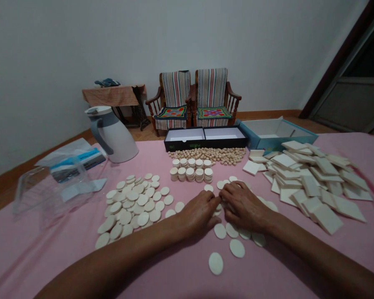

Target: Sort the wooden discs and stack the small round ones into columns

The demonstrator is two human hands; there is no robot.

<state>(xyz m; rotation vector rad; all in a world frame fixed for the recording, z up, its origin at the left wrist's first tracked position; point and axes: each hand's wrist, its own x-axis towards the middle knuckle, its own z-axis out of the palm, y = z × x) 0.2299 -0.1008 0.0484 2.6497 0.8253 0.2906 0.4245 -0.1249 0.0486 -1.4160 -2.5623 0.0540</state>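
Observation:
My left hand (199, 211) and my right hand (243, 205) meet over a small spread of round wooden discs (220, 231). The fingers of both are curled inward, and the fingertips nearly touch. A few pale discs (217, 209) show between them, partly covered by the fingers; how many are held is hidden. Just beyond stand short stacks of the same discs (190, 174), in two rows. Left of my left forearm lies a larger heap of loose discs (134, 205). Two single discs (216, 263) lie nearer to me on the pink cloth (180, 270).
Square wooden tiles (318, 178) are piled at the right. Small wooden beads (218, 155) lie before a black divided box (205, 143); a blue box (283, 141) stands beside it. At the left are a white jug (120, 139) and clear plastic packaging (50, 195).

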